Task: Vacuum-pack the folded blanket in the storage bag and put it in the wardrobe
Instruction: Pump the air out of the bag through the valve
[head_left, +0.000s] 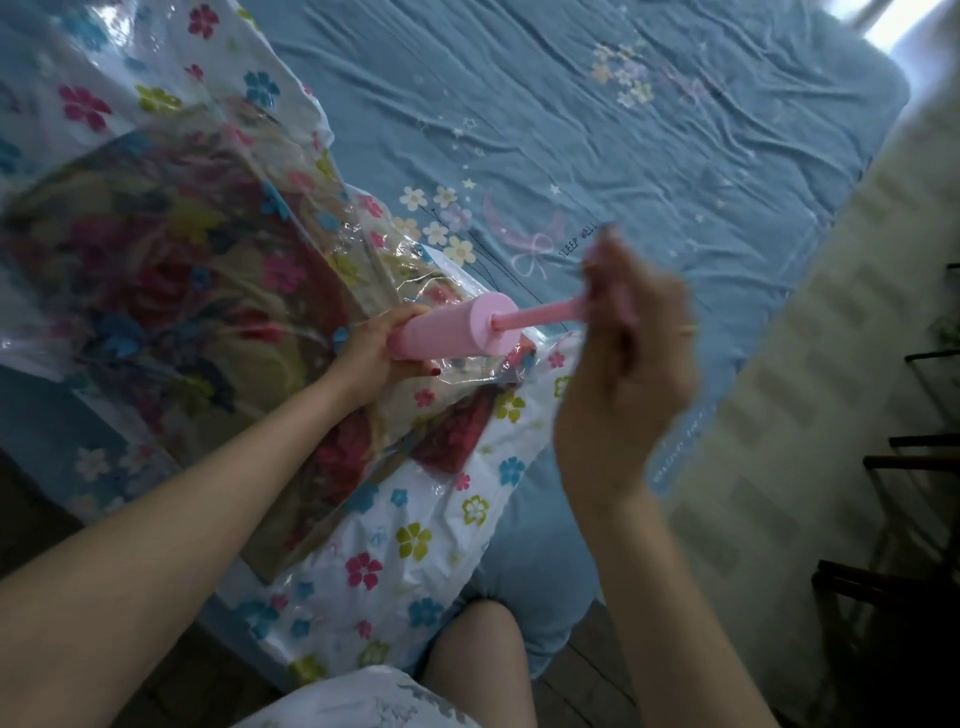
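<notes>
A folded blanket (171, 291) with a dark red and olive flower pattern lies inside a clear storage bag (395, 540) printed with small coloured flowers, on the bed at the left. A pink hand pump (457, 330) lies tilted against the bag. My left hand (379, 353) grips the pump's cylinder near its base. My right hand (618, 332), blurred by motion, grips the pump's handle at the end of the drawn-out pink rod (540, 315).
The bed is covered by a wrinkled blue sheet (623, 145) with flower prints. A pale mattress side (810, 395) runs down the right. Dark metal furniture legs (914, 447) stand at the far right. My knee (478, 654) shows at the bottom.
</notes>
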